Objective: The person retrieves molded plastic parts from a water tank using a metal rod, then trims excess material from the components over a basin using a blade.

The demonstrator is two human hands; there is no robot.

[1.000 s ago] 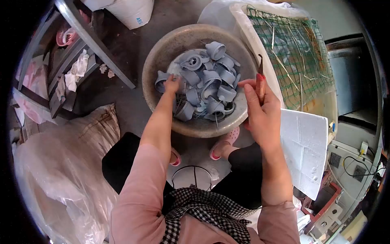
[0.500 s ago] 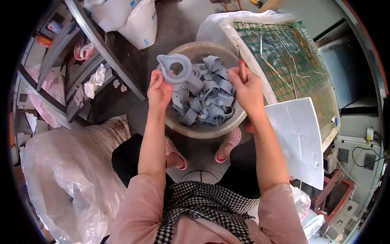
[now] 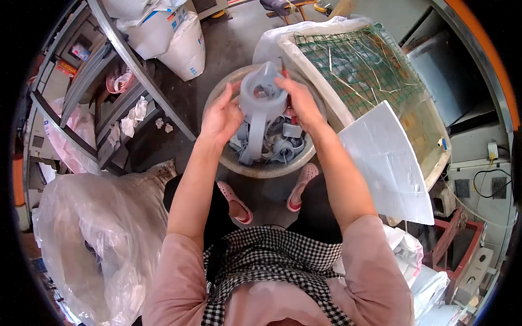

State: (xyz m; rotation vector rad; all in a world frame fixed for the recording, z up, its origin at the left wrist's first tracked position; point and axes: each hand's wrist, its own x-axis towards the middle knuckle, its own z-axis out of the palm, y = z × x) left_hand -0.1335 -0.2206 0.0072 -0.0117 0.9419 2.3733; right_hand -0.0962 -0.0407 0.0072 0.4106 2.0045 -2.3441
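The jug (image 3: 263,112) is between the hands (image 3: 222,117), above the tub (image 3: 266,174) with parts (image 3: 284,148) inside. At left are the bag (image 3: 98,228), near, and the rack (image 3: 150,81), farther; at right, the net (image 3: 359,70) lies on the trough (image 3: 321,87), and the board (image 3: 386,157) is nearer.

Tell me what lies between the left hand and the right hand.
In the head view, the gray jug-shaped piece lies between the left hand and right hand, above the basin.

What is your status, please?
Right hand grips grey spouted plastic piece, plus red-handled tool. Left hand beside piece. Round tan basin beneath, holding grey parts.
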